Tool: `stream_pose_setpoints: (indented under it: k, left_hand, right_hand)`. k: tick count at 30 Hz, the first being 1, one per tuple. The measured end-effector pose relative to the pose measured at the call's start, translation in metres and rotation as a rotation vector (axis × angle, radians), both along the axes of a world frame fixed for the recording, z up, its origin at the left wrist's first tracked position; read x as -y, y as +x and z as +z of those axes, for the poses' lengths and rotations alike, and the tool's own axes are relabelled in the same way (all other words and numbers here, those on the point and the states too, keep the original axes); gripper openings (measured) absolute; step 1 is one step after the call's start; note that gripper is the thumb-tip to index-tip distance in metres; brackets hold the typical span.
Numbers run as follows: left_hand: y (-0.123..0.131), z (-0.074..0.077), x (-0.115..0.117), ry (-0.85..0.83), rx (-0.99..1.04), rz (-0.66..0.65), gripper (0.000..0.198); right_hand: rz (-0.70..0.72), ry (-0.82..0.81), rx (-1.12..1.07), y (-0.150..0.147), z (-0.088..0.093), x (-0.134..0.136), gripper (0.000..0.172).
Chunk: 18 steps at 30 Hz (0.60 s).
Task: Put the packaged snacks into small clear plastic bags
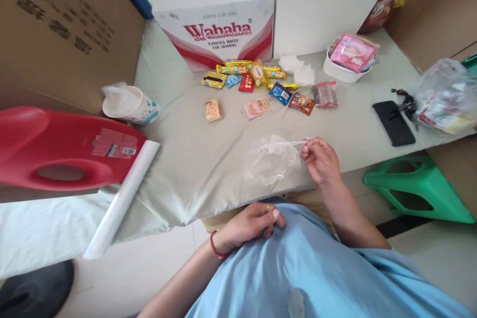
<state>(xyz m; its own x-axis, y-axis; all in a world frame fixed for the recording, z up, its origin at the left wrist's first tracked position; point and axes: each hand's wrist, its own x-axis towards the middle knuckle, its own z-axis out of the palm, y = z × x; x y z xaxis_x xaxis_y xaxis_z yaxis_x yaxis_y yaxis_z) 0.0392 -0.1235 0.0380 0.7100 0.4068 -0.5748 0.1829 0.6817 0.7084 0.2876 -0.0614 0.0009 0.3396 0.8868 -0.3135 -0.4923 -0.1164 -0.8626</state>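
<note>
Thin clear crumpled plastic bag (272, 159), on bench (194, 159): spreads leftward from my right hand (321, 161), which pinches its edge; left hand (249, 223) curled closed, empty, below it.

Snack packets (257, 84) before water carton (219, 25), plastic bag (272, 159) nearer, phone (394, 122) right — jug (55, 146), film roll (121, 194) left

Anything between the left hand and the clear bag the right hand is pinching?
No object. The left hand rests on the blue shirt below the table edge; the clear bag lies just past it, pinched by the right hand.
</note>
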Motion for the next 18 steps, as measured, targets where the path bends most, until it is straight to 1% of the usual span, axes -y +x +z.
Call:
stream_pose_setpoints:
  k: [1,2,4,5,8,10,11,13,16,18]
  left_hand:
    - [0.007,-0.002,-0.002,0.005,-0.029,0.066,0.056]
    - [0.014,-0.004,-0.006,-0.017,-0.052,0.174,0.056]
    - [0.033,-0.010,-0.015,-0.113,-0.066,0.441,0.059]
    - [0.042,-0.012,-0.021,-0.172,-0.058,0.547,0.059]
    - [0.064,-0.019,-0.041,-0.306,-0.017,0.746,0.051]
    - [0.071,-0.022,-0.050,-0.312,0.001,0.855,0.047]
    - [0.072,-0.023,-0.054,-0.295,0.007,0.892,0.049]
    - [0.069,-0.025,-0.057,-0.248,0.022,0.903,0.052]
    - [0.055,-0.026,-0.059,-0.193,0.031,0.875,0.056]
    - [0.043,-0.027,-0.060,-0.173,0.010,0.908,0.057]
  right_hand:
    - [-0.002,0.005,-0.015,-0.001,0.000,0.001,0.032]
    - [0.001,0.012,-0.024,-0.004,0.000,0.003,0.031]
    - [0.019,0.024,-0.029,-0.009,0.001,0.007,0.031]
    - [0.031,0.027,-0.032,-0.013,0.003,0.009,0.030]
    - [0.053,0.018,-0.074,-0.021,0.009,0.017,0.030]
    - [0.062,-0.002,-0.127,-0.023,0.011,0.022,0.030]
    - [0.069,-0.014,-0.150,-0.022,0.011,0.024,0.030]
    - [0.076,-0.034,-0.175,-0.016,0.009,0.026,0.030]
    - [0.067,-0.047,-0.189,0.000,0.003,0.025,0.029]
    - [0.060,-0.051,-0.202,0.013,0.000,0.023,0.029]
